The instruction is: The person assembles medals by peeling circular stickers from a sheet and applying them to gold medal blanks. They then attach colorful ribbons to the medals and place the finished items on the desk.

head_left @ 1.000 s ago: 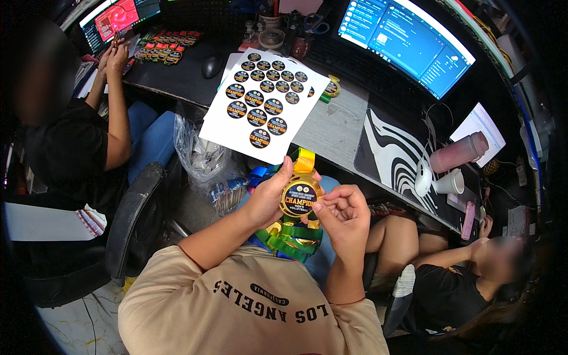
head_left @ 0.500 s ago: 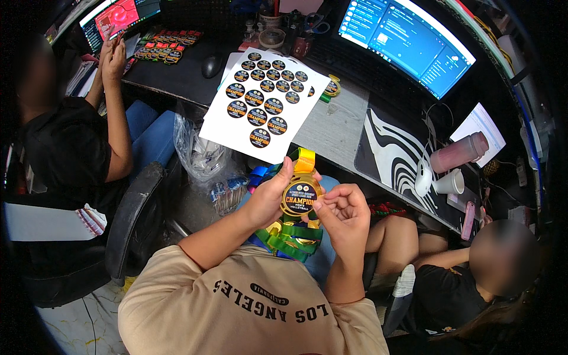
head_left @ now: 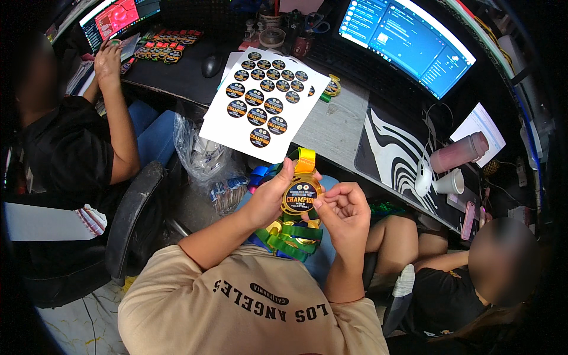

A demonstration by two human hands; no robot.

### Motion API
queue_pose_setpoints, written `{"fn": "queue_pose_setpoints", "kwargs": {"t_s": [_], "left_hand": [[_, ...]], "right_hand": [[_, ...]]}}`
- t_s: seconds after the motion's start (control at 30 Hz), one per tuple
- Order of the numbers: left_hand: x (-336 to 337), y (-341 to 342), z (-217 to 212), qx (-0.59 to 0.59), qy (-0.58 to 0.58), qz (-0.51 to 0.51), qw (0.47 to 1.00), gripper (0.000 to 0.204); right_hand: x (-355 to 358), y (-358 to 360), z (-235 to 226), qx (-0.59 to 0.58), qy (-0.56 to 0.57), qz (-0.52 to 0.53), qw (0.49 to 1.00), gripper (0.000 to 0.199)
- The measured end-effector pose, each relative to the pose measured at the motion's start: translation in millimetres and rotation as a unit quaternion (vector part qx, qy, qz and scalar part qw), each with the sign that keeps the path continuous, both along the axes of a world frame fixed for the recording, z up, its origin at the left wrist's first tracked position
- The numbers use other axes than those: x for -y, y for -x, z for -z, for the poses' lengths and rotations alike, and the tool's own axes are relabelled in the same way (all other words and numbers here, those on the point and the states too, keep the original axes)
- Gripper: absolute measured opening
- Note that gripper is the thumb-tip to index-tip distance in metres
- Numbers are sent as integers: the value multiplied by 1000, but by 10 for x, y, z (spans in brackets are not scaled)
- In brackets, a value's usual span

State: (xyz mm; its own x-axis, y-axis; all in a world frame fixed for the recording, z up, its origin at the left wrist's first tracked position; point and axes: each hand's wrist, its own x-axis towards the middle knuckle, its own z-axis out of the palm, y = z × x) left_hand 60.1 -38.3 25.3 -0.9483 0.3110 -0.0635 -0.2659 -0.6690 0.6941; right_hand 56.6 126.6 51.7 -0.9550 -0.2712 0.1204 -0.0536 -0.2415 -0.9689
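Note:
My left hand (head_left: 271, 196) is closed around a round gold medal (head_left: 300, 188), its thumb along the medal's left side. A black round sticker with white and orange print covers the medal's face. At the medal's right edge, my right hand (head_left: 344, 207) pinches with thumb and forefinger, the other fingers curled. Whether it grips the sticker's rim or the metal is too small to tell. A yellow ribbon (head_left: 305, 160) loops from the medal's top. Below my hands, green and blue ribbons (head_left: 290, 241) with more gold medals lie in my lap.
A white sheet of round black stickers (head_left: 222, 131) overhangs the desk's front edge. Another medal (head_left: 332, 87) lies behind it. A monitor (head_left: 408, 41), mouse pad (head_left: 393, 154), pink tumbler (head_left: 458, 152) and white cup (head_left: 451, 182) stand rightward. One co-worker (head_left: 68, 142) sits left, another (head_left: 444, 296) right.
My hands and the medal have hardly moved. The left co-worker's hands have shifted, and the right co-worker's head has moved slightly. A glow under the desk has turned from red to green.

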Motion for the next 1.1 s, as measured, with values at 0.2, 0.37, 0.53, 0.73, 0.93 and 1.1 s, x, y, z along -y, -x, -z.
{"fn": "queue_pose_setpoints", "kwargs": {"t_s": [0.2,0.37,0.53,0.73,0.93,1.1], "left_hand": [[-5,2,35,-12,18,-14,1000,64],[-8,5,51,-23,22,-18,999,65],[1,4,66,-37,38,-16,998,64],[-22,20,81,-37,47,-23,998,65],[-51,15,32,-30,41,-30,998,66],[50,53,0,19,-105,15,994,67]], "right_hand": [[6,4,5,-4,-18,10,1000,18],[20,4,8,-16,-24,16,999,17],[43,-5,1,-50,-88,53,993,14],[109,-47,-31,-134,-233,103,958,14],[141,-94,-127,-241,-372,150,884,18],[96,-87,-105,-263,-366,205,869,17]]}}
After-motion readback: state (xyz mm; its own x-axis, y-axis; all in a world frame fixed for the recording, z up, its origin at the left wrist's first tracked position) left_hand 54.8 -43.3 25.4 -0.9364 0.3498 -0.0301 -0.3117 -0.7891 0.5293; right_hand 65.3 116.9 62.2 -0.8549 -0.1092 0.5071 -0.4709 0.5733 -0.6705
